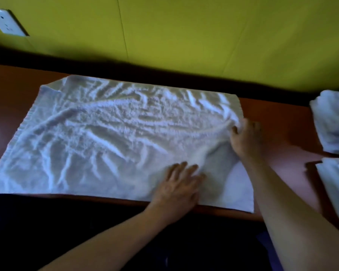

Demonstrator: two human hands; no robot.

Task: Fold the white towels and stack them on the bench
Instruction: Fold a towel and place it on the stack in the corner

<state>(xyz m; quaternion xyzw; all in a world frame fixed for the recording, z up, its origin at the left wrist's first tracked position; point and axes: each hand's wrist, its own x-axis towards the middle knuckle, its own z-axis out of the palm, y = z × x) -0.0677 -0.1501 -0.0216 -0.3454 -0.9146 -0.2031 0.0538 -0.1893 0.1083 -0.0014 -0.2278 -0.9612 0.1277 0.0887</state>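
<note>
A white towel (110,137) lies spread out and wrinkled across the brown bench (278,122), its far left corner turned over. My left hand (179,187) presses flat on the towel near its front edge, fingers straight. My right hand (245,137) is at the towel's right edge, fingers curled into the cloth and bunching it. Two folded white towels sit at the right: one further back (333,122) and one nearer (337,184), both cut off by the frame edge.
A yellow-green wall (184,36) rises behind the bench, with a white socket (6,22) at the upper left. A dark gap runs between the bench's back edge and the wall. Dark clothing fills the foreground below the bench's front edge.
</note>
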